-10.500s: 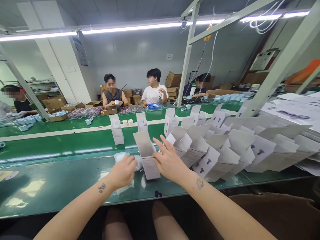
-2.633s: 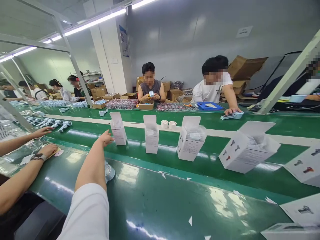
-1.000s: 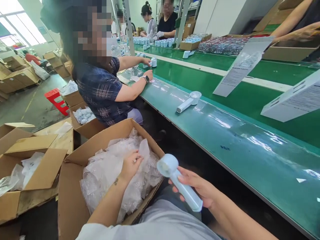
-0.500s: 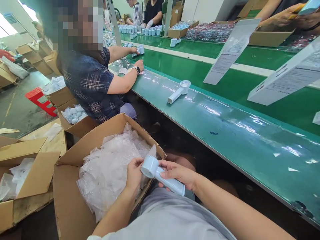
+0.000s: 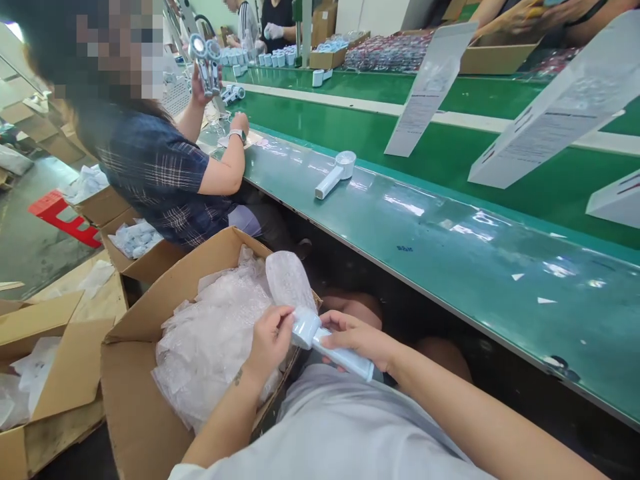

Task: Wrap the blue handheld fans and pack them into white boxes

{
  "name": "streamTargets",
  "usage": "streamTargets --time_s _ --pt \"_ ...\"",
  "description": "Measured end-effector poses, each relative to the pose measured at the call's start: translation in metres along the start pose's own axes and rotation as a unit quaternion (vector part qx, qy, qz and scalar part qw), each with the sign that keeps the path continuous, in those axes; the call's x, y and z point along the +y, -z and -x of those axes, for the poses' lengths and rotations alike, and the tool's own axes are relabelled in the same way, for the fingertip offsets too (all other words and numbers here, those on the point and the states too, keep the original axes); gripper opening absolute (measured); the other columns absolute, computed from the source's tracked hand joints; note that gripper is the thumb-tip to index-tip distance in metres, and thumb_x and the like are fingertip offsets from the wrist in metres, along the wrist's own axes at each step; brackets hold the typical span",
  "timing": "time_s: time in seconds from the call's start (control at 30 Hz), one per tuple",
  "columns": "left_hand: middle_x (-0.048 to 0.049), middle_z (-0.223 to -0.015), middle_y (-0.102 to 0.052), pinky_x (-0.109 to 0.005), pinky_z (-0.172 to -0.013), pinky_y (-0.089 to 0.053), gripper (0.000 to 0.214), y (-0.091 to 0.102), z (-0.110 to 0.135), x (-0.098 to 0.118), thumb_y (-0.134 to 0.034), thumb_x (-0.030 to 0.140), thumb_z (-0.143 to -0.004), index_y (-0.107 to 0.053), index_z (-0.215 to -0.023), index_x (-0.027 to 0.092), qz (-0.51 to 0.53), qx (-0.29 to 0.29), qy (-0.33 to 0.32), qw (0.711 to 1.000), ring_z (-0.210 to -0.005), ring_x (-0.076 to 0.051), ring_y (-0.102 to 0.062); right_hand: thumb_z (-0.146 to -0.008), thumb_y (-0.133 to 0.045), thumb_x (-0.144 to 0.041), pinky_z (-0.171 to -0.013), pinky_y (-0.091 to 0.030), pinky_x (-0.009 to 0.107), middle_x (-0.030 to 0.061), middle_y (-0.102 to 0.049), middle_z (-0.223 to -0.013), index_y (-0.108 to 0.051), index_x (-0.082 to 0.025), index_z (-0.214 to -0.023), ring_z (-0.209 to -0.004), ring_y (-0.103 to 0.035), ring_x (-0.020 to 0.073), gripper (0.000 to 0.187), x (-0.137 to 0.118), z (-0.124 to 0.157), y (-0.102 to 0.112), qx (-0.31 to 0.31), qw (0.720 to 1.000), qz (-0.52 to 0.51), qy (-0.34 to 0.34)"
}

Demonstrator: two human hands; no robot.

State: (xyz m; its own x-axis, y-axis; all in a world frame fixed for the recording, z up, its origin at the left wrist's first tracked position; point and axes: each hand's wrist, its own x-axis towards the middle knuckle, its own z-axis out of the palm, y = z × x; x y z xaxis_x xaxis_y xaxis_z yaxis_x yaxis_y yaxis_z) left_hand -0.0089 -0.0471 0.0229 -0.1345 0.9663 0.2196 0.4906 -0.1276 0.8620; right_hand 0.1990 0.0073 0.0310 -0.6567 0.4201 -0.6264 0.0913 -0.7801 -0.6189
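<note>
My right hand [image 5: 357,339] grips the handle of a pale blue handheld fan [image 5: 330,345] over my lap. My left hand [image 5: 269,340] pinches a clear bubble bag [image 5: 289,281] at its mouth, right at the fan's round head. The bag stands up above the fan head, over the edge of an open cardboard box [image 5: 145,413] filled with more clear bags [image 5: 215,333] at my left knee.
A second pale fan [image 5: 334,175] lies on the green bench [image 5: 450,247]. White product cartons [image 5: 555,113] stand on the belt beyond. A co-worker in a plaid shirt [image 5: 155,177] sits left, holding up two fans. More cardboard boxes [image 5: 55,373] lie on the floor.
The bag came up out of the box and now stands at the fan's head. My view has tilted slightly. The co-worker's hand has lifted two fans off the bench.
</note>
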Motion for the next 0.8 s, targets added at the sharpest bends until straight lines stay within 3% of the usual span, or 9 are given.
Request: streamTargets --time_s 0.07,0.17,0.37,0.47,0.57,0.63,0.7,0.8 --pt "-0.0062 -0.087 -0.068 -0.028 -0.074 -0.051 0.02 0.006 0.006 0.001 -0.053 0.018 -0.089 -0.068 -0.102 0.019 -0.036 -0.026 -0.072 0.996 -0.081 -0.016 -0.063 -0.063 -0.08 -0.031 -0.045 -0.052 0.024 0.0032 -0.062 -0.096 -0.05 -0.02 -0.097 -0.068 -0.069 0.0201 0.047 0.001 0.002 0.004 -0.003 1.0 -0.024 0.019" --pt "-0.0073 -0.089 -0.067 -0.028 -0.073 -0.052 0.024 0.008 0.012 0.0 -0.05 0.014 -0.091 -0.065 -0.108 0.02 -0.058 -0.045 -0.125 0.989 -0.083 -0.016 -0.063 -0.064 -0.08 -0.03 -0.043 -0.051 0.023 0.002 -0.061 -0.096 -0.048 -0.02 -0.097 -0.066 -0.069 0.0185 0.047 0.001 0.005 0.005 -0.003 0.998 -0.047 0.031" --pt "-0.0065 -0.086 -0.061 -0.029 -0.071 -0.052 0.025 -0.011 0.011 0.012 -0.049 0.007 -0.088 -0.061 -0.105 0.019 -0.078 0.042 -0.216 0.972 -0.08 -0.016 -0.058 -0.066 -0.078 -0.024 -0.043 -0.052 0.023 -0.0003 -0.06 -0.091 -0.045 -0.024 -0.11 -0.061 -0.068 0.017 0.055 -0.002 0.007 -0.001 -0.037 0.996 -0.08 0.01" --pt "-0.0077 -0.088 -0.061 -0.032 -0.073 -0.052 0.031 -0.017 0.015 0.016 -0.047 0.003 -0.085 -0.057 -0.111 0.018 -0.086 -0.002 -0.29 0.953 -0.083 -0.017 -0.057 -0.068 -0.075 -0.022 -0.043 -0.053 0.024 0.0016 -0.063 -0.082 -0.048 -0.021 -0.109 -0.06 -0.068 0.0181 0.05 -0.001 0.007 0.0 -0.04 0.994 -0.105 0.002" --pt "-0.0083 -0.089 -0.062 -0.033 -0.074 -0.052 0.031 -0.023 0.026 0.015 -0.044 0.002 -0.085 -0.055 -0.11 0.017 -0.08 -0.082 -0.334 0.935 -0.083 -0.018 -0.058 -0.072 -0.073 -0.02 -0.043 -0.055 0.027 0.0042 -0.066 -0.076 -0.049 -0.018 -0.101 -0.061 -0.067 0.0199 0.037 0.001 0.004 0.002 0.039 0.988 -0.148 -0.002" --pt "-0.0063 -0.085 -0.062 -0.03 -0.07 -0.051 0.024 -0.026 0.033 0.013 -0.044 0.005 -0.087 -0.056 -0.103 0.017 -0.055 -0.089 -0.276 0.956 -0.078 -0.017 -0.058 -0.078 -0.069 -0.018 -0.045 -0.057 0.028 0.0044 -0.066 -0.074 -0.049 -0.018 -0.096 -0.062 -0.068 0.0195 0.027 0.004 0.002 -0.001 0.099 0.977 -0.19 -0.014" --pt "-0.0039 -0.083 -0.06 -0.027 -0.068 -0.05 0.014 -0.029 0.038 0.013 -0.048 0.01 -0.089 -0.054 -0.098 0.018 -0.027 -0.035 -0.146 0.988 -0.076 -0.015 -0.058 -0.084 -0.064 -0.018 -0.049 -0.059 0.027 0.0041 -0.066 -0.073 -0.05 -0.017 -0.092 -0.063 -0.068 0.0175 0.017 0.006 0.0 -0.006 0.136 0.962 -0.233 -0.043" --pt "-0.003 -0.088 -0.058 -0.026 -0.074 -0.049 0.008 -0.032 0.039 0.018 -0.053 0.018 -0.091 -0.052 -0.099 0.02 0.028 0.015 0.014 0.999 -0.081 -0.014 -0.058 -0.088 -0.058 -0.016 -0.055 -0.06 0.027 0.0045 -0.067 -0.07 -0.053 -0.015 -0.089 -0.059 -0.067 0.0153 0.006 0.009 0.003 -0.015 0.151 0.95 -0.26 -0.086"
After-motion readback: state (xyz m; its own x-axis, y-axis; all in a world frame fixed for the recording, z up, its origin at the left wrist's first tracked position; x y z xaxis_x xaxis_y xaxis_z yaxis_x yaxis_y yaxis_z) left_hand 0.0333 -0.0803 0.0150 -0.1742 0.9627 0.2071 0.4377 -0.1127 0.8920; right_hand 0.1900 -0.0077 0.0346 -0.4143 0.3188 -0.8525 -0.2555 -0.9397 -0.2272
